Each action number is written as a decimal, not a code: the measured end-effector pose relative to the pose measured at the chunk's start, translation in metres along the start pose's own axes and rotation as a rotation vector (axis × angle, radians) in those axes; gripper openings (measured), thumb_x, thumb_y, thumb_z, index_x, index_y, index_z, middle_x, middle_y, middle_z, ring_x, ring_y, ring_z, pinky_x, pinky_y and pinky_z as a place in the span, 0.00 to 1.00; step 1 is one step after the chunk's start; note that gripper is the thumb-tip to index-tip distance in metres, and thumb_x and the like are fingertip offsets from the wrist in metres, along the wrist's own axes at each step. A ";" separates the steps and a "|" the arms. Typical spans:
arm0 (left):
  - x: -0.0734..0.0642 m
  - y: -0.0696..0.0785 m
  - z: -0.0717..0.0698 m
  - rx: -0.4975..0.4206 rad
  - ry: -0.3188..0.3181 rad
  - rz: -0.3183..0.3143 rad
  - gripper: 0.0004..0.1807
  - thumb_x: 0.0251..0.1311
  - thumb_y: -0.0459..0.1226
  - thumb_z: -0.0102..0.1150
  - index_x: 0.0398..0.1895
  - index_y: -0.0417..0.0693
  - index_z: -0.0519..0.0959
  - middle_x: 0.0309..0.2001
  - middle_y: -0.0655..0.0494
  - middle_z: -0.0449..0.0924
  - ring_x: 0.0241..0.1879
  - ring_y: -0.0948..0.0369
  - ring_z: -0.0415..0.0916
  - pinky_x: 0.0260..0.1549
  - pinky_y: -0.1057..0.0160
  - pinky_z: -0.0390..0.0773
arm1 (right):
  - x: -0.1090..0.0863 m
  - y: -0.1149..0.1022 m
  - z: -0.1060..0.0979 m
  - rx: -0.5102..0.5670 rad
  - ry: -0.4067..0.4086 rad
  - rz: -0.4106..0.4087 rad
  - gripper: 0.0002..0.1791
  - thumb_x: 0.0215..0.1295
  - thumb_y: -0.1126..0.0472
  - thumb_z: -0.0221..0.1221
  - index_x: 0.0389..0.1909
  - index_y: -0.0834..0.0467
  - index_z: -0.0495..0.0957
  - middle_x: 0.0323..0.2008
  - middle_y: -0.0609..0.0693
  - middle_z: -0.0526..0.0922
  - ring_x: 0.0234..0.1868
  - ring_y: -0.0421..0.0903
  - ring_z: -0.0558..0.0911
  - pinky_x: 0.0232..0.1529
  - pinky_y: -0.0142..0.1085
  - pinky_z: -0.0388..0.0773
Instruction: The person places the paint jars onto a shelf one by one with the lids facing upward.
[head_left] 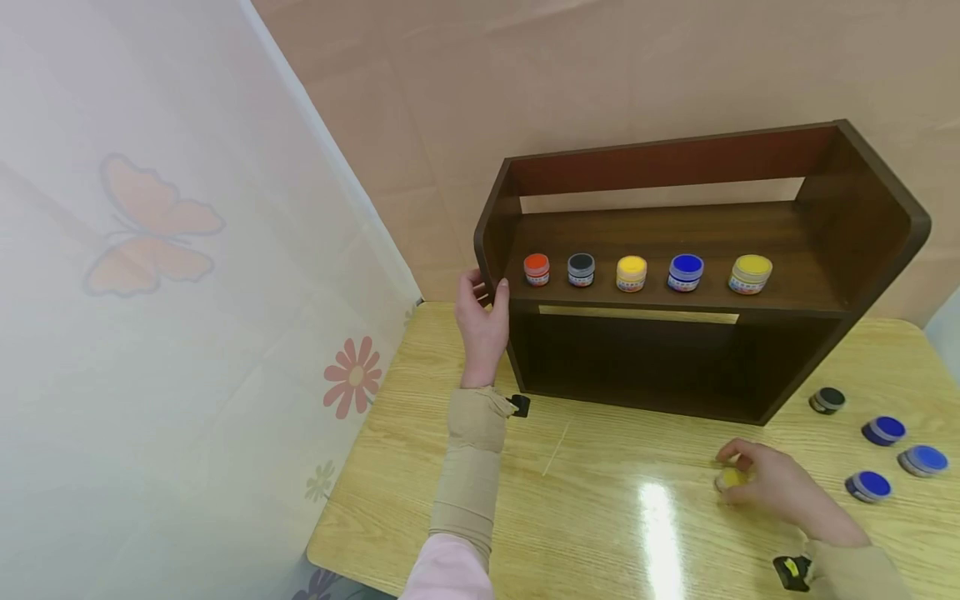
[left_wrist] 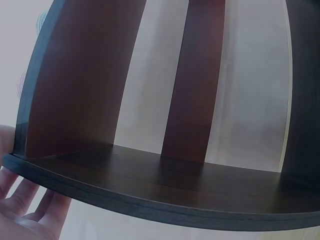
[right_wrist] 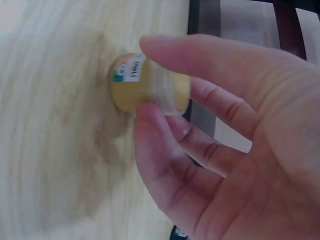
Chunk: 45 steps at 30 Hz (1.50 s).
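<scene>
A dark brown wooden shelf (head_left: 675, 310) stands on the table. My left hand (head_left: 482, 327) grips its left side panel (left_wrist: 85, 75), thumb at the front edge and fingers round the outside. On the upper board stand a red paint jar (head_left: 536, 270), a black one (head_left: 581, 270), an orange-yellow one (head_left: 631, 273), a blue one (head_left: 685, 273) and a yellow one (head_left: 750, 275). Low in front of the shelf, my right hand (head_left: 776, 483) pinches a small yellow paint jar (right_wrist: 131, 82) between thumb and fingers. The jar's base is at the tabletop; whether it touches is unclear.
Right of the right hand, a black jar (head_left: 827, 401) and blue jars (head_left: 868, 486) stand on the light wooden table (head_left: 600, 533). A pale curtain (head_left: 187, 375) with flower and butterfly prints hangs at the left. Behind the shelf is a beige cloth backdrop (head_left: 450, 100).
</scene>
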<state>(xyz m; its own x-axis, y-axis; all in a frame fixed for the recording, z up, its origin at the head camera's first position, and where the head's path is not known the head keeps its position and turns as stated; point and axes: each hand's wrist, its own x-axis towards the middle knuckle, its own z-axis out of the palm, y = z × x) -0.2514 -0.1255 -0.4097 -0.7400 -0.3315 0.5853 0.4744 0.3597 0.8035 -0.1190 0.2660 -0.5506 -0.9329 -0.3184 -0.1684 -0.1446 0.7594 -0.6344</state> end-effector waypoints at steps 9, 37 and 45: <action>-0.001 0.000 0.000 -0.011 -0.003 0.000 0.13 0.66 0.33 0.64 0.49 0.37 0.76 0.44 0.45 0.80 0.41 0.50 0.81 0.44 0.51 0.81 | 0.003 0.008 0.013 -0.026 0.039 -0.003 0.19 0.45 0.60 0.78 0.37 0.56 0.81 0.35 0.49 0.81 0.37 0.49 0.77 0.37 0.47 0.74; 0.000 0.000 0.000 -0.004 -0.006 -0.001 0.13 0.66 0.32 0.64 0.50 0.37 0.76 0.44 0.45 0.80 0.40 0.51 0.81 0.44 0.52 0.81 | 0.040 -0.058 -0.009 0.243 0.117 -0.194 0.17 0.64 0.69 0.67 0.53 0.62 0.79 0.38 0.55 0.81 0.27 0.41 0.79 0.25 0.34 0.77; -0.001 0.017 0.001 -0.002 0.008 0.002 0.12 0.66 0.26 0.62 0.50 0.30 0.75 0.43 0.36 0.79 0.40 0.42 0.80 0.44 0.44 0.80 | 0.059 -0.078 -0.009 0.336 0.120 -0.248 0.16 0.66 0.69 0.67 0.54 0.61 0.79 0.44 0.60 0.81 0.32 0.49 0.83 0.29 0.35 0.79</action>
<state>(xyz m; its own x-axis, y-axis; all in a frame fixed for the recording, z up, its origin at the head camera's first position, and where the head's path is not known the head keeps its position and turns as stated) -0.2424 -0.1184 -0.3968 -0.7351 -0.3377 0.5878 0.4766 0.3591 0.8024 -0.1653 0.1935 -0.5047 -0.9179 -0.3849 0.0966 -0.2726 0.4345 -0.8584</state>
